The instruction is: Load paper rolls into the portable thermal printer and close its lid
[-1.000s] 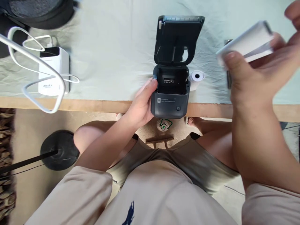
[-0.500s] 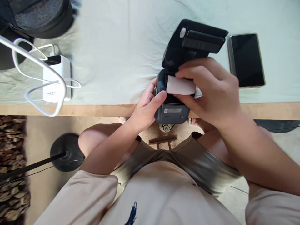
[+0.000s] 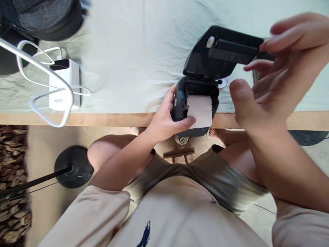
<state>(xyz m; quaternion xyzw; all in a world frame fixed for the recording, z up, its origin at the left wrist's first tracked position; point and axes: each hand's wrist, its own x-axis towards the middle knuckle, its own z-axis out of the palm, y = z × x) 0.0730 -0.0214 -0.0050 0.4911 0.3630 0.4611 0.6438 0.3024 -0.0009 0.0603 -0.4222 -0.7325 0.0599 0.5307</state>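
Head view: small dark printer [image 3: 195, 113] at the near table [image 3: 102, 119] edge, overhanging it a little, lid [image 3: 223, 51] swung up and back, tilted away. White paper roll [image 3: 200, 110] sitting inside the printer's open bay, its loose end lying forward over the front lip. Left hand [image 3: 164, 118] wrapped round the printer's left side, fingers behind, thumb pressed across the front onto the paper's lower left corner; closed on the printer body. Right hand [image 3: 272, 79] raised to the right of the printer, fingers spread and loosely curved, thumb sticking out toward the bay, holding nothing; topmost fingertips at the lid's right end, contact hard to tell through motion blur. Second roll [image 3: 223, 81], only its end showing, just behind the printer's right rear corner, under the lid. Pale green cloth [image 3: 128, 51] under and behind the printer. White power bank [image 3: 64, 85] well to the printer's left, with white cable [image 3: 38, 68] looped over it. Black bag [image 3: 41, 17] further left and back from the printer. Below the printer, past the table edge, bare knees and grey shorts [image 3: 200, 181]; black stand base [image 3: 73, 169] on the floor, down and left of the printer.
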